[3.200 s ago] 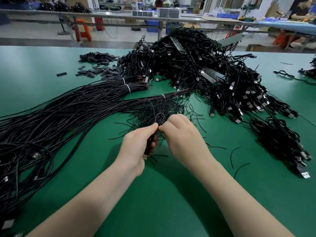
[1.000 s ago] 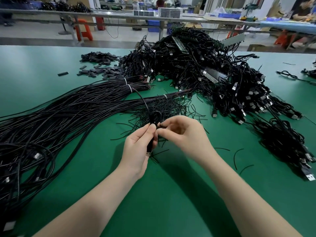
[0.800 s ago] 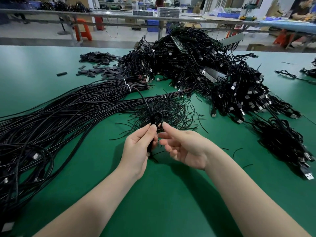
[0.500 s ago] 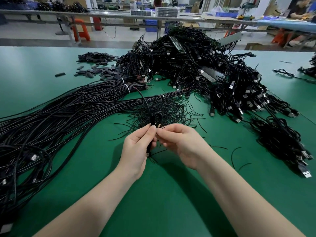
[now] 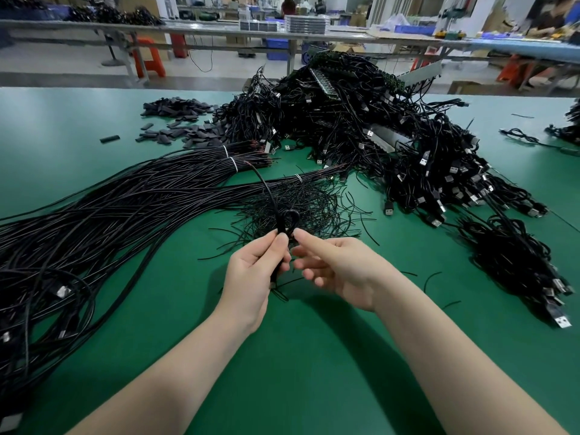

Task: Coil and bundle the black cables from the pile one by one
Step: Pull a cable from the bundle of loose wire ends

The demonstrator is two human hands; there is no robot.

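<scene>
Since half a second earlier, the right hand [image 5: 337, 271] had let go and spread its fingers, forefinger beside the cable [image 5: 284, 226] loop. The left hand [image 5: 254, 271] gripped that coiled cable upright.

Bright overhead light glared softly on the green matte surface [image 5: 62, 127]; forearm shadows fell below; far background blurred, edges bowed.
</scene>
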